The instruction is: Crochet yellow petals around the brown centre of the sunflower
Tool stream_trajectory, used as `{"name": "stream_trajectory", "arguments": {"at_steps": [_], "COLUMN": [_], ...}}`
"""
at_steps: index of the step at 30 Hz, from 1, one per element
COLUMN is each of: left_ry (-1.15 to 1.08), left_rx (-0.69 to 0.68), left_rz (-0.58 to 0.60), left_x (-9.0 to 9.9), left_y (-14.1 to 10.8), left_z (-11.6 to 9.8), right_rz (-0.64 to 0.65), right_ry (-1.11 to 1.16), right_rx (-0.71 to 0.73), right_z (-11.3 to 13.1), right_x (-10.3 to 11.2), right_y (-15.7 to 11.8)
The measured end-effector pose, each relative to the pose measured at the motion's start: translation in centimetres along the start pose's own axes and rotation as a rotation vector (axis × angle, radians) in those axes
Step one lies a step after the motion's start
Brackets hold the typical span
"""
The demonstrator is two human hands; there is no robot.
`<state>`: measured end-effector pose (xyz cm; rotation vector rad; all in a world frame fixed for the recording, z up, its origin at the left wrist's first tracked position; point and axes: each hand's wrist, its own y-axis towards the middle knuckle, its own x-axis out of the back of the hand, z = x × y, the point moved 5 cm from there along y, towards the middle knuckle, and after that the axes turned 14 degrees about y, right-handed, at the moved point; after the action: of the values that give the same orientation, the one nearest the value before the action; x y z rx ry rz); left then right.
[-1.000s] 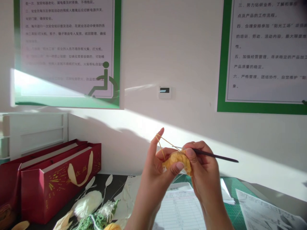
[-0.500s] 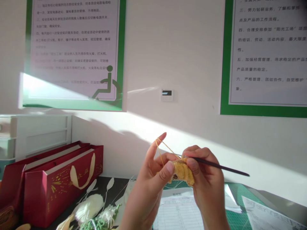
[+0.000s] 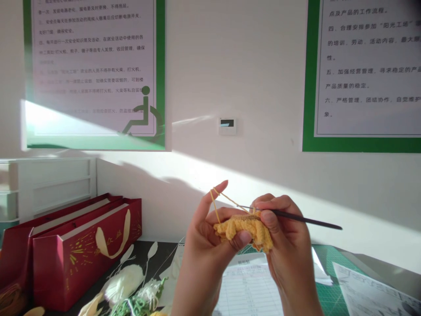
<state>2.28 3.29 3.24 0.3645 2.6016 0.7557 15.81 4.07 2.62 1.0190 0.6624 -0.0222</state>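
Note:
My left hand (image 3: 210,237) pinches a yellow ruffled crochet piece (image 3: 245,228), its thumb pressed on the front. A strand of yellow yarn (image 3: 226,198) loops over its raised index finger and runs down to the work. In my right hand (image 3: 286,228) is a crochet hook (image 3: 305,220) with a dark handle pointing right. The hook's thin metal tip reaches left, close to the yarn at the top edge of the piece. My right thumb also rests against the piece's right end. Whether the yarn is caught on the hook is too small to tell.
Red gift bags (image 3: 88,250) stand at the left, before a white drawer unit (image 3: 59,180). White and green yarn (image 3: 138,303) lies on the dark table. Printed sheets (image 3: 250,285) rest on a green cutting mat (image 3: 329,294). Green-framed posters (image 3: 95,140) hang on the wall.
My left thumb has shifted lower on the crochet piece, so more of its ruffled front shows. The hook has turned slightly flatter, and its tip now shows left of the stitches.

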Motion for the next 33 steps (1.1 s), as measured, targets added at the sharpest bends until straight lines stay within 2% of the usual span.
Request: {"name": "stream_trajectory", "arguments": {"at_steps": [3,10,16,21,24,26,29,31,33], "left_ry": [0.026,-0.011,0.044,0.057,0.117,0.196,0.263,0.179,0.03], "left_rx": [-0.013,0.019,-0.053,-0.067,-0.079,-0.095,-0.121,-0.072,0.056], "left_rz": [-0.054,-0.096,-0.084,-0.075,-0.085,-0.122,-0.168,-0.114,-0.001], "left_x": [-0.1,-0.3,-0.1,0.1,0.0,-0.1,-0.2,-0.1,0.0], "left_y": [-0.2,-0.7,-0.8,-0.9,-1.3,-1.5,-1.7,-1.4,-0.9], "left_z": [-0.1,-0.6,-1.4,-1.8,-1.9,-2.0,-2.1,-1.8,-1.3], "right_rz": [0.004,0.096,0.179,0.261,0.37,0.364,0.354,0.386,0.379], "right_ry": [0.041,0.093,0.054,-0.001,-0.095,-0.223,-0.477,-0.571,-0.521], "right_rx": [-0.027,-0.085,-0.155,-0.144,-0.034,0.087,0.383,0.624,0.761], "right_z": [-0.3,-1.1,-0.8,0.1,1.1,1.8,3.1,3.6,3.7], "right_x": [0.0,-0.1,-0.9,-0.9,-0.9,-0.6,-0.6,-1.1,-1.4], "right_y": [0.1,0.1,-0.3,-0.3,-0.1,0.0,-0.5,-1.3,-2.0]}}
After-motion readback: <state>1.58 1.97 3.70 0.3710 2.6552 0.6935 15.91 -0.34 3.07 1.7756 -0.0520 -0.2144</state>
